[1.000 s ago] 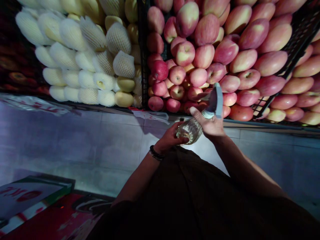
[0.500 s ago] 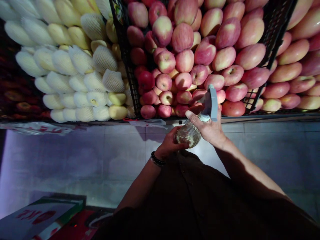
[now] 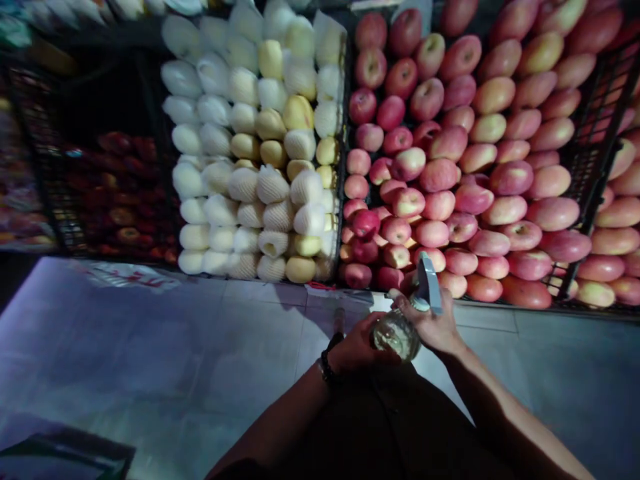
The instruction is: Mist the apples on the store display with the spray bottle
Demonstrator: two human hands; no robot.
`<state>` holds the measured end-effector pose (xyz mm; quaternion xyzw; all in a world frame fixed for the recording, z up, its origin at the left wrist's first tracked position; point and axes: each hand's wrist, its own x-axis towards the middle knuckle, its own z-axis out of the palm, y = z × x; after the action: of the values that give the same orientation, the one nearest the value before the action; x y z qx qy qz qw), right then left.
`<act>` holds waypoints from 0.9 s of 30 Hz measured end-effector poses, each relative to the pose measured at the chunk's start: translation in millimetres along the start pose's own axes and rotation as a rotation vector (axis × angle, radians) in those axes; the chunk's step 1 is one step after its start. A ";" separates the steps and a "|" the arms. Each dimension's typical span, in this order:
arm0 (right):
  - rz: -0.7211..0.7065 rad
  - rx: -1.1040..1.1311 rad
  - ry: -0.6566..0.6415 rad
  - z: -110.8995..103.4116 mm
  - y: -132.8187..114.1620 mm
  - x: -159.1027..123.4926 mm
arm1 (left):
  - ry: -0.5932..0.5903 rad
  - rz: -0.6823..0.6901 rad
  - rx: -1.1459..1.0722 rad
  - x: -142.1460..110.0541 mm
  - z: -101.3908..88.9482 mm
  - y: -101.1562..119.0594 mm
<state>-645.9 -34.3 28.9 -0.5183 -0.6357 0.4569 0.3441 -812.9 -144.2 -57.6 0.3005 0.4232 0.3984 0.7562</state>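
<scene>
Head view: both hands' fingers grip spray bottle (image 3: 400, 330); apples (image 3: 465, 167) beyond.

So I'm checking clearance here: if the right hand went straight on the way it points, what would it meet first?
Probably the red apples at the crate's near edge, just beyond the right hand holding the spray bottle; depth is unclear.

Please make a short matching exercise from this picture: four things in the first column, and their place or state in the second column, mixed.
1. spray bottle
2. red apples
3. netted pears
4. bracelet

a. crate on the right
b. on the left wrist
c. held by both hands
d. crate left of the apples

Pairs: 1-c, 2-a, 3-d, 4-b
</scene>
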 end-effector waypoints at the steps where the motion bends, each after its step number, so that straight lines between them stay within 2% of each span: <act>1: 0.002 -0.007 0.000 16.2 -6.6 2.7 | 0.014 0.008 -0.010 -8.9 -13.2 4.9; 4: -0.019 -0.001 -0.054 61.8 -32.1 17.5 | 0.036 0.048 -0.012 -32.1 -51.6 21.0; 8: -0.055 0.068 -0.224 113.4 -73.8 48.2 | 0.097 0.151 0.092 -51.4 -93.2 50.4; 11: -0.046 0.051 -0.273 146.2 -94.5 68.4 | 0.112 0.217 0.108 -58.3 -114.0 75.3; 14: -0.026 0.033 -0.235 172.7 -103.4 84.6 | 0.143 0.270 0.016 -61.5 -128.8 94.9; 16: 0.006 0.093 -0.234 185.9 -108.2 96.6 | 0.165 0.304 -0.054 -62.3 -137.1 104.0; 21: 0.004 0.219 -0.222 204.0 -132.4 144.0 | 0.119 0.398 -0.110 -59.0 -154.5 131.3; 24: -0.043 0.263 -0.170 206.1 -158.2 184.8 | 0.148 0.460 -0.099 -49.4 -164.5 165.7; 27: -0.090 0.210 -0.074 204.8 -197.6 230.1 | 0.165 0.521 -0.072 -31.2 -173.8 214.2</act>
<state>-952.6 134.9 135.1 -0.4332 -0.6194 0.5238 0.3929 -1050.5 -43.1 44.3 0.3385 0.3775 0.6174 0.6014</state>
